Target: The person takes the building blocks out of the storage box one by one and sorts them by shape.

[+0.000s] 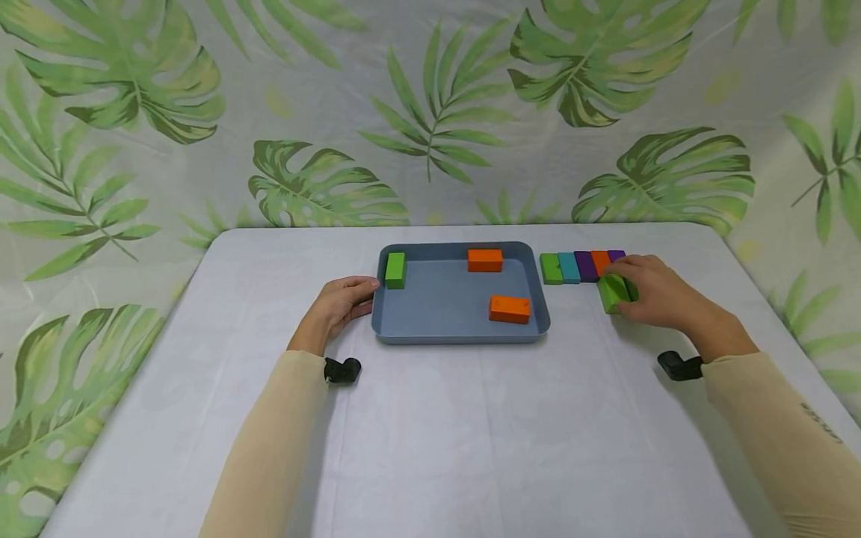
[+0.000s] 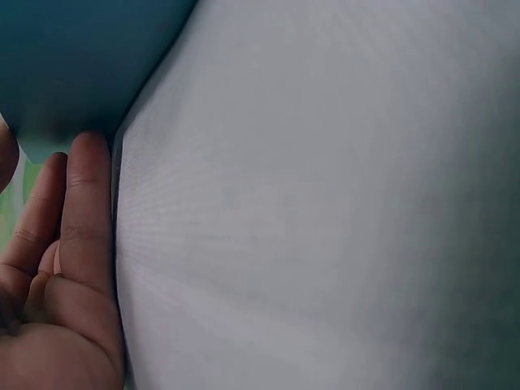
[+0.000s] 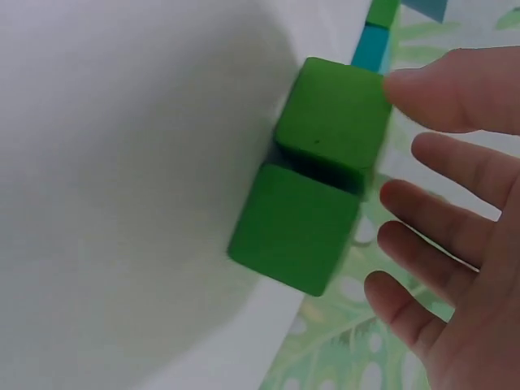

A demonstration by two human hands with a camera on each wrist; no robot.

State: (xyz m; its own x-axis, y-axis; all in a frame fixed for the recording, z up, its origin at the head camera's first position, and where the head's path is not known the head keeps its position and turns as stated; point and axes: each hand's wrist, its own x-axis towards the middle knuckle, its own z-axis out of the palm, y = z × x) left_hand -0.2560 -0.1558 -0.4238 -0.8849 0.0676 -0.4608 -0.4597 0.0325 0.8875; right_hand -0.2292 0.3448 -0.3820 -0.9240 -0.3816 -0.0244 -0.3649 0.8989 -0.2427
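The left hand (image 1: 341, 302) rests at the left rim of a blue-grey tray (image 1: 437, 338). In the left wrist view its straight fingers (image 2: 86, 211) touch the tray's outer side (image 2: 73, 73). Inside the tray are a green block (image 1: 395, 270) and two orange blocks (image 1: 485, 261). At the right, the right hand (image 1: 655, 293) is over a green block (image 1: 612, 295), fingers extended. The right wrist view shows two green blocks side by side, the thumb (image 3: 447, 89) at the edge of the upper one (image 3: 335, 112) and the other fingers apart from the lower one (image 3: 296, 227).
Right of the tray runs a row of blocks: green (image 1: 551, 269), blue (image 1: 569, 267), purple (image 1: 585, 266), orange (image 1: 601, 261) and another purple one (image 1: 616, 255) partly behind the right hand. A white cloth covers the table (image 1: 430, 433); a leaf-patterned sheet (image 1: 430, 112) hangs behind.
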